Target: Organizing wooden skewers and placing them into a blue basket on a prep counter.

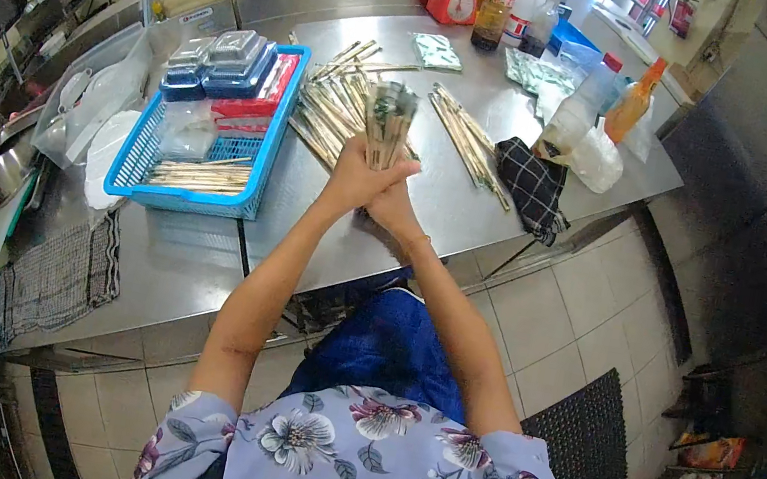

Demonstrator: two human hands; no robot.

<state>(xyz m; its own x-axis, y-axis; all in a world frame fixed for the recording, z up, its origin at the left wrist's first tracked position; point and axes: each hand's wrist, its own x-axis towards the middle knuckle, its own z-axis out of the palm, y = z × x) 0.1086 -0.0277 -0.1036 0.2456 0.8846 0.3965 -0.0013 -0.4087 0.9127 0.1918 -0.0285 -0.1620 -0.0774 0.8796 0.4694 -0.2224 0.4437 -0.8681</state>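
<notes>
Both my left hand (354, 177) and my right hand (393, 203) are wrapped around the lower part of one upright bundle of thin wrapped sticks (388, 122), the hands touching each other. The bundle's top is blurred and shows green print. Behind it, a loose pile of similar sticks (330, 105) is spread on the steel table (195, 276). A smaller group of sticks (465, 139) lies to the right. More sticks (200, 176) rest in the blue plastic basket (262, 166), at its near end. A folded green-and-white printed packet (437, 52) lies beyond the pile.
Clear plastic containers (235, 55) and a red packet (255, 96) fill the basket's far part. At right are a black checked cloth (529, 188), a squeeze bottle (633, 102) and other bottles. A red kitchen scale (454, 0) stands at the back. A grey checked cloth (61, 281) lies front left.
</notes>
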